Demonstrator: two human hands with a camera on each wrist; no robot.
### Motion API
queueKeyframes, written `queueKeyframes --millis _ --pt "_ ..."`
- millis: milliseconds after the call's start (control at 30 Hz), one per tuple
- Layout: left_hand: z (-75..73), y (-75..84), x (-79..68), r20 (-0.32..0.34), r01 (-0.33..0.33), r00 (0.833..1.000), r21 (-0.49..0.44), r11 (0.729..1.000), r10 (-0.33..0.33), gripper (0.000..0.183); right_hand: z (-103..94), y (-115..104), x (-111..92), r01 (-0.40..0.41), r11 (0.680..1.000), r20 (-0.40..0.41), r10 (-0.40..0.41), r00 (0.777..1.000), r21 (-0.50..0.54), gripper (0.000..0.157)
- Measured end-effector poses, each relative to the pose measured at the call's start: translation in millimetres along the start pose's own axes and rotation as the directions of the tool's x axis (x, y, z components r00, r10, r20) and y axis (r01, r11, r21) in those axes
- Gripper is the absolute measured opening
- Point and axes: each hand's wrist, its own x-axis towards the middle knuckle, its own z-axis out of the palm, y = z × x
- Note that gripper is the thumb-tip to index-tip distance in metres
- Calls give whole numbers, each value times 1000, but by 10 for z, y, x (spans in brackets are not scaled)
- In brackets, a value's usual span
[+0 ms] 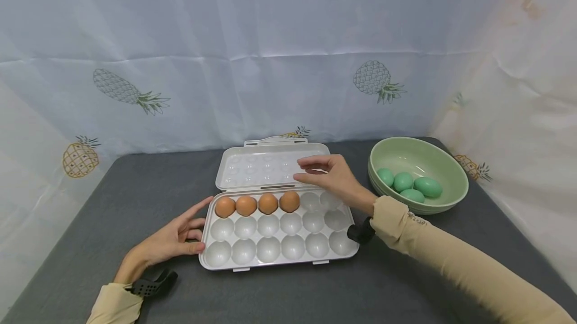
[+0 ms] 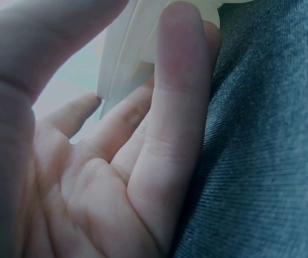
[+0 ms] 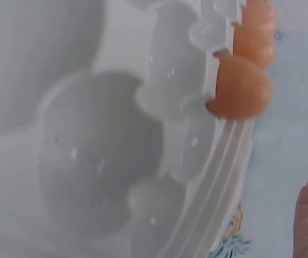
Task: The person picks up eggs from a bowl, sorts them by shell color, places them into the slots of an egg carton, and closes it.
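A white egg tray (image 1: pixel 268 236) lies on the dark tabletop with its lid (image 1: pixel 258 164) folded back behind it. Brown eggs (image 1: pixel 268 204) fill several cups at the left of the back row, and the right wrist view also shows eggs (image 3: pixel 242 88) in that row. My left hand (image 1: pixel 173 236) rests against the tray's left side, thumb and index spread along the edge; its fingers (image 2: pixel 167 129) look mostly straight up close. Holding nothing, my right hand (image 1: pixel 331 176) hovers over the tray's back right part and the lid, thumb and fingers apart.
Right of the tray stands a green bowl (image 1: pixel 442 169) with several green eggs (image 1: pixel 403 182) in it. A pineapple-print cloth (image 1: pixel 270 93) hangs behind the table. Black straps with camera mounts (image 1: pixel 153 284) sit on both wrists.
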Motion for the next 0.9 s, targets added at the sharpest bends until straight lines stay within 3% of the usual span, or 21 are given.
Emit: queueKeyframes --millis 400,633,900 --pt "-1 6 -6 -17 21 1000 16 1000 -21 97 -499 103 -62 -15 1000 -127 16 992 8 45" --pt "-2 9 -1 -17 16 1000 20 1000 -16 97 -738 110 -142 -73 997 -166 71 984 -3 39" --pt "-2 1 -9 -6 12 1000 2 1000 -12 96 -964 194 -279 -39 999 -195 39 980 4 29"
